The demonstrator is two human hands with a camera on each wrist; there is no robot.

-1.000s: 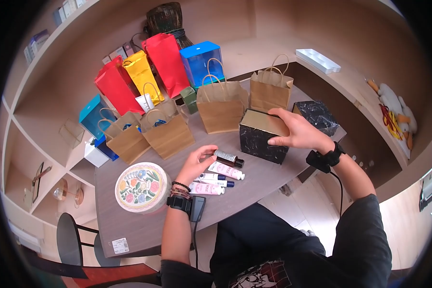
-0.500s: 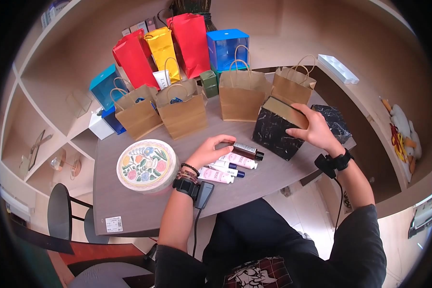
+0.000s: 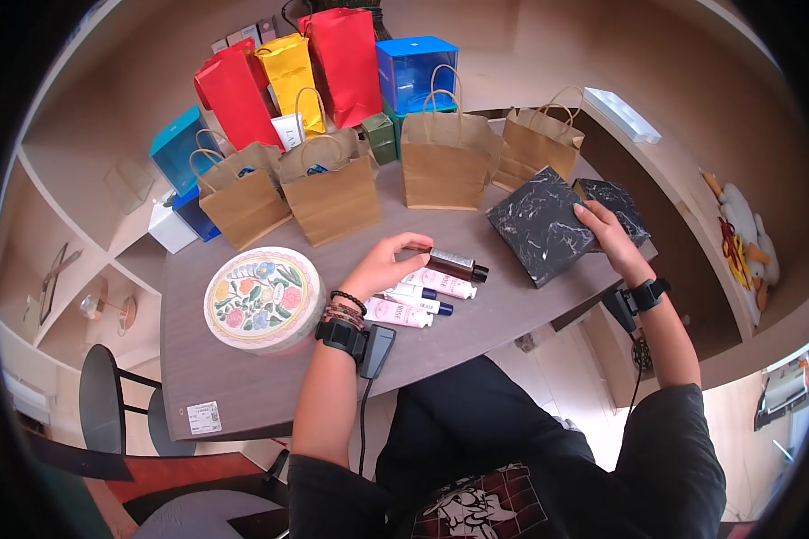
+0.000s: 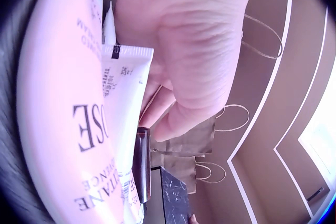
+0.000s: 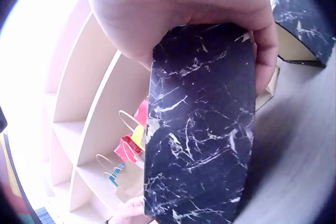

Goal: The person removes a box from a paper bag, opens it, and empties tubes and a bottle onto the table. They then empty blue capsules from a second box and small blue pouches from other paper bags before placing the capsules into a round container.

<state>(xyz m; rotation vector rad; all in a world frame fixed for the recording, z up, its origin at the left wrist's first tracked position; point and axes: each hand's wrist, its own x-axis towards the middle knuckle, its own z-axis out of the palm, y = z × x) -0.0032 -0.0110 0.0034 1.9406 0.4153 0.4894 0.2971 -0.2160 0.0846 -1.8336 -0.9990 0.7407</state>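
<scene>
My right hand (image 3: 609,235) grips a black box (image 3: 541,225) with white marbling, thumb on one side and fingers on the other. The box is tilted over the table, a broad marbled face showing in the head view and a narrower one in the right wrist view. My left hand (image 3: 388,262) pinches the end of a dark brown bottle (image 3: 454,264) with a black cap. Close beside that bottle lie a pink tube (image 3: 449,284), white tubes with dark blue caps (image 3: 433,306) and a nearer pink tube (image 4: 63,108).
Several brown paper bags (image 3: 449,171) stand along the back. A second black marbled box (image 3: 613,208) lies behind the held one. To the left sits a round floral box (image 3: 265,301). Red bags (image 3: 342,72), a yellow bag (image 3: 289,76) and blue boxes (image 3: 418,76) stand farther back.
My right hand has tipped the marbled box, so its gold-coloured face has turned out of sight and a broad marbled face shows. The left hand has stayed at the bottle. The head view has shifted.
</scene>
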